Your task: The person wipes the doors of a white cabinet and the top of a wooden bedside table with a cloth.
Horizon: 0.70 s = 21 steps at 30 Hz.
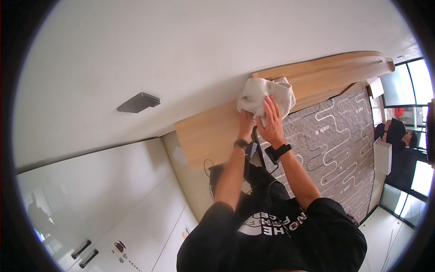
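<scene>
A bunched off-white cloth lies against the end of a pale wooden headboard, over the light wooden top beside it. My left hand grips the cloth's lower left edge, its fingertips partly tucked in the folds. Close beside it, my right hand holds the lower right part, fingers laid along the fabric and thumb toward the left hand. Both wrists wear dark bands with small devices. Part of the wooden top is hidden under the cloth.
A wooden bedside top meets the white wall, which carries a grey wall fitting. White cabinets with black handles stand left. A grey patterned bedspread lies right; another person is beyond it. A dark cable hangs near my body.
</scene>
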Tool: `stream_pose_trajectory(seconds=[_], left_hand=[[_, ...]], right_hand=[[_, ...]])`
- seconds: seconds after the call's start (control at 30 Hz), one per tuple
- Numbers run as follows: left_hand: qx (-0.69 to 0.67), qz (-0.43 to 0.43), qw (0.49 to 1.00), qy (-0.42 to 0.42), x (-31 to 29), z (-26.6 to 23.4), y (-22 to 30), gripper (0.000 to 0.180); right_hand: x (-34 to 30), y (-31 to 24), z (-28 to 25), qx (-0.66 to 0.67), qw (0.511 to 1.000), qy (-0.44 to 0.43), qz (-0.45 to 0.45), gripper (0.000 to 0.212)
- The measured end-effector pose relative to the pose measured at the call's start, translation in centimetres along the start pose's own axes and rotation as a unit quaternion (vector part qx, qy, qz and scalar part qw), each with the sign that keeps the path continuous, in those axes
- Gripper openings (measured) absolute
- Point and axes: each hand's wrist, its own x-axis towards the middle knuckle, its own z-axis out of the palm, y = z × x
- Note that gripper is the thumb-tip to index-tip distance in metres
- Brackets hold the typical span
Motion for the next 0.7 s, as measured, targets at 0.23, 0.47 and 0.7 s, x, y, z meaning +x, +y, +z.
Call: stream_pose_trajectory(seconds=[0.23, 0.47, 0.7], left_hand=[[0.208, 0.134, 0.969, 0.011, 0.4, 0.3, 2.5, 0.043], [0.395, 0.304, 0.866, -0.038, -3.5, 5.0, 12.0, 0.049], [0.258, 0.194, 0.944, -0.068, -6.6, 4.7, 12.3, 0.04]], right_hand=[[1.3, 2.1, -1.2, -0.129, 0.985, 0.027, 0.114, 0.042], [1.4, 1.0, -0.5, -0.168, 0.979, -0.006, 0.118, 0.045], [0.4, 3.5, -1.4, -0.044, 0.995, -0.076, -0.043, 0.056]])
